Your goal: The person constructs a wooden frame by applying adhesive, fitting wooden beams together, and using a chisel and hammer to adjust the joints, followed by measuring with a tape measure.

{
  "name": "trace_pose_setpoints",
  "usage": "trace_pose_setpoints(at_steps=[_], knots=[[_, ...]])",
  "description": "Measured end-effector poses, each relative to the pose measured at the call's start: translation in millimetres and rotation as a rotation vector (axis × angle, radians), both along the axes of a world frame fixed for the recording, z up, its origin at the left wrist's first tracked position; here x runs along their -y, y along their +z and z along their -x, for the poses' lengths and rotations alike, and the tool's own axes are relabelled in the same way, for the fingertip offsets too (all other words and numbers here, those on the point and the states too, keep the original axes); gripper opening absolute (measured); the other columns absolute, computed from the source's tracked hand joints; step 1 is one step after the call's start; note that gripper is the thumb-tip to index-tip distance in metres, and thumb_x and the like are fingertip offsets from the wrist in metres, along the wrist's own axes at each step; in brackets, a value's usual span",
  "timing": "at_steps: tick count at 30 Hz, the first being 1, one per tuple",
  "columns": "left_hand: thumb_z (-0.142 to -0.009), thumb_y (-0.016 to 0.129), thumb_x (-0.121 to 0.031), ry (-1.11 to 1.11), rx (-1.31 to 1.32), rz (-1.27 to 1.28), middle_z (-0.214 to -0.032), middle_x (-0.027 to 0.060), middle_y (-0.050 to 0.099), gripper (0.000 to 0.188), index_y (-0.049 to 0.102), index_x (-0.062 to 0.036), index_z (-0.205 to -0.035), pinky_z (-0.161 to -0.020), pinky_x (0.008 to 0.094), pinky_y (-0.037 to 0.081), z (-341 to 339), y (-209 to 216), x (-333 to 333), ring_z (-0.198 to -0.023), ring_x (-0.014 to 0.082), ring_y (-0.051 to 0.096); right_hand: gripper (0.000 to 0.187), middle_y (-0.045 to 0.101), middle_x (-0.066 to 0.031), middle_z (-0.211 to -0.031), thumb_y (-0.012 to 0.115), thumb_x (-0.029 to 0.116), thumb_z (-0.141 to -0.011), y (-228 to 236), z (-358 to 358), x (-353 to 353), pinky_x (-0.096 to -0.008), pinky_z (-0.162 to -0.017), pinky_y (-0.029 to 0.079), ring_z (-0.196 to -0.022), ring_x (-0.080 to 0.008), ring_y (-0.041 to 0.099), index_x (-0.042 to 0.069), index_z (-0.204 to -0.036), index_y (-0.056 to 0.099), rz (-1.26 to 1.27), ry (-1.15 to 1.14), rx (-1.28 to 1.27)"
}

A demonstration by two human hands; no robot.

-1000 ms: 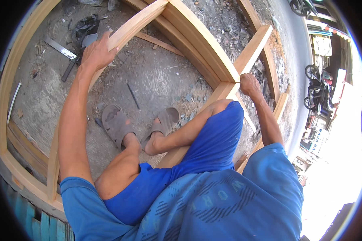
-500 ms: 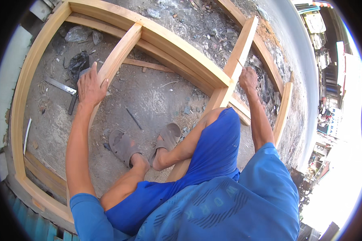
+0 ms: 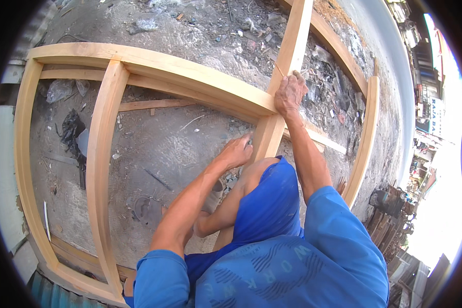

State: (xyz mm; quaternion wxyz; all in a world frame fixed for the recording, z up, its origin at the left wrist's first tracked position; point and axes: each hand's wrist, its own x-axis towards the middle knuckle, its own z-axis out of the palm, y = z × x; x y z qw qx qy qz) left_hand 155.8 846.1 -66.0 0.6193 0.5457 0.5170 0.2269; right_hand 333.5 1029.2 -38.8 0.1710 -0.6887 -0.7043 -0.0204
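Observation:
A pale timber frame [image 3: 190,64] with a crosspiece [image 3: 103,128] lies in front of me, joined at its right to a long wooden beam [image 3: 294,36]. My right hand [image 3: 290,93] is closed on the beam just beyond the joint. From its fingers a thin brown stick [image 3: 278,68] pokes out, too small to tell whether it is a pencil. My left hand [image 3: 236,151] is curled at the beam's left side, near my bent knee. A small dark bit shows at its fingertips, but what it holds is unclear.
Inside the frame lie a black-handled saw [image 3: 82,174], a black plastic bag [image 3: 73,128], and a thin dark rod [image 3: 157,178]. More timber [image 3: 362,143] lies to the right, beside rubble and a road. My sandalled feet are partly hidden behind my left arm.
My left hand has left the crosspiece and moved right to the beam. The view has shifted; my right hand is nearer the joint, with the thin stick still at its fingers.

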Motion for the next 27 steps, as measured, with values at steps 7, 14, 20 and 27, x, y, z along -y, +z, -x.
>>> trace_pose_setpoints(at_steps=[7,14,20,27], knots=[[-0.094,0.044,-0.027,-0.079,-0.120,0.149,-0.139,0.0318,0.055,0.055,0.054,0.0068,-0.136,-0.113,0.0477,0.040,-49.6,-5.9,-71.9,-0.130,0.0454,0.053,0.024,0.048,-0.0244,-0.140,0.052,0.022,-0.101,4.6,-1.3,0.9,-0.0533,-0.111,0.029,-0.130,-0.0426,0.038,0.000,-0.105,0.058,0.022,-0.019,-0.015],[-0.093,0.042,-0.022,0.037,0.004,0.079,-0.119,0.0373,0.062,0.051,0.057,0.0094,-0.129,-0.104,0.0544,0.043,-53.0,23.2,-74.1,-0.116,0.0528,0.057,0.025,0.049,-0.0252,-0.139,0.052,0.022,-0.101,4.8,-0.3,-0.8,-0.0521,-0.112,0.027,-0.132,-0.0419,0.039,-0.001,-0.106,0.060,0.018,-0.031,-0.017],[-0.087,0.045,-0.017,0.149,0.049,-0.018,-0.110,0.0359,0.065,0.052,0.059,0.0009,-0.134,-0.098,0.0557,0.046,-54.1,24.8,-58.4,-0.107,0.0527,0.061,0.027,0.049,-0.0275,-0.139,0.053,0.023,-0.100,3.9,2.6,-2.4,-0.0528,-0.112,0.027,-0.132,-0.0432,0.038,-0.002,-0.106,0.061,0.027,-0.014,-0.025],[-0.083,0.053,-0.015,-0.024,-0.275,-0.490,-0.088,0.0177,0.072,0.055,0.063,-0.0098,-0.137,-0.078,0.0510,0.047,-31.8,48.7,-62.2,-0.082,0.0358,0.068,0.029,0.049,-0.0278,-0.140,0.052,0.025,-0.100,7.8,3.2,0.3,-0.0521,-0.112,0.026,-0.135,-0.0427,0.036,-0.001,-0.108,0.062,0.036,-0.052,-0.055]])
